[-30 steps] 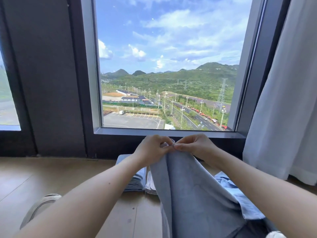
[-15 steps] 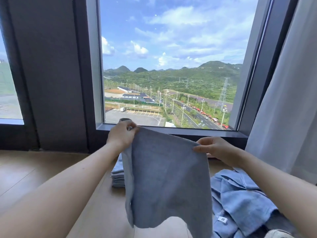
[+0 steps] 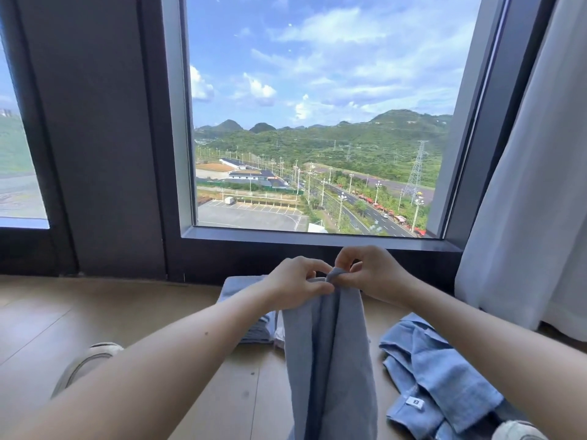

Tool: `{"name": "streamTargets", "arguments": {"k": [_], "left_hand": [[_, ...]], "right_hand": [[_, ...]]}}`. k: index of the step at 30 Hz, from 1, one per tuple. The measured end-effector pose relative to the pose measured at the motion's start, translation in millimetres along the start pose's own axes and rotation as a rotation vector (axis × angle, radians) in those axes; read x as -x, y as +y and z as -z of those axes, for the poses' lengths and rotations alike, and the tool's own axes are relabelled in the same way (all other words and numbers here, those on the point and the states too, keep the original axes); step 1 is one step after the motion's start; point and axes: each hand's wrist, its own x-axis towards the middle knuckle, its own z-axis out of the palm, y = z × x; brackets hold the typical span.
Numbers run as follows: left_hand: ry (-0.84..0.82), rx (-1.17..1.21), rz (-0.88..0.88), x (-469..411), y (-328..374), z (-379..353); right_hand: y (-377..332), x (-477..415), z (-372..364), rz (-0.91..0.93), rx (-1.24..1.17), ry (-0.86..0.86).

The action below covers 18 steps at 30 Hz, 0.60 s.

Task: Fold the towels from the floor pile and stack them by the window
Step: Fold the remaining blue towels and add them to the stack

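While both hands are pinching its top edge together, the grey-blue towel is hanging doubled lengthwise in front of the dark wall under the window. Grip check: the left hand is curling its fingers round the upper corner on its side, thumb clamping the cloth. The right hand is pinching the other corner between bent fingers and thumb, touching the left hand's grip. Towel is dropping straight down between the forearms and running out of frame at the bottom, so can't tell whether it's touching the floor.

The folded stack is sitting on the floor just beside the wall below the sill, partly hiding behind the left hand and the hanging towel; layered edges are showing on its near side. The unfolded pile of lighter blue towels is lying crumpled on the floor to the right, under the right forearm, with a white tag showing on one. A white curtain is hanging at far right, coming down near the pile. One shoe is poking out under the left forearm, a second shoe is showing at the bottom right corner
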Motion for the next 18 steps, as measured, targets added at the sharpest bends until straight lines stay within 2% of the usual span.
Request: {"name": "streamTargets", "arguments": {"k": [6, 12, 15, 18], "left_hand": [[0.083, 0.011, 0.007, -2.0, 2.3, -4.4], [0.257, 0.097, 0.061, -5.0, -4.7, 8.6], [0.287, 0.174, 0.119, -4.7, -11.1, 16.6], [0.322, 0.228, 0.154, -4.9, -16.5, 22.1]], "right_hand": [[2.0, 1.0, 4.0, 0.021, -0.023, 0.011], [20.8, 9.5, 16.2, -0.202, -0.114, -0.241], [28.1, 15.4, 18.2, -0.26, -0.062, -0.34], [26.2, 16.8, 12.3, -0.248, 0.03, -0.292]]}}
